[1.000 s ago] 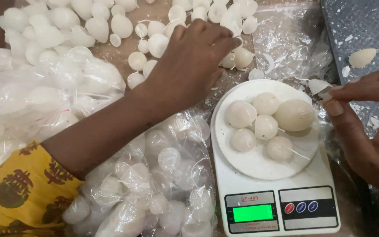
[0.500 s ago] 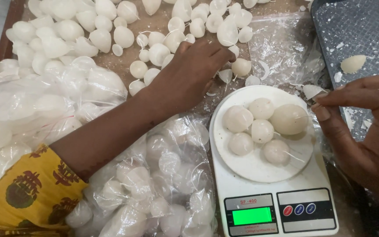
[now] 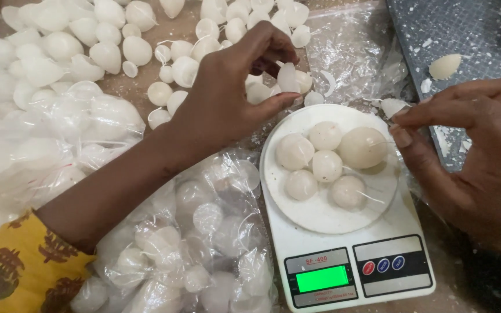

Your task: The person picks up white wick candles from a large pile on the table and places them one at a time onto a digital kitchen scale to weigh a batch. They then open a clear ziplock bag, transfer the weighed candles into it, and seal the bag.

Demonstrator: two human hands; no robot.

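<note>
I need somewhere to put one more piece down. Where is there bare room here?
Bare patches: the white plate's near rim, and the grey textured mat beyond the right hand. The table past the left hand is crowded with white shells; bagged ones fill the left.

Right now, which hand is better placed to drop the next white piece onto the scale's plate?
Left. The left hand already pinches a white piece just above the plate rim, while the right hand holds only a small fragment beside it.
</note>
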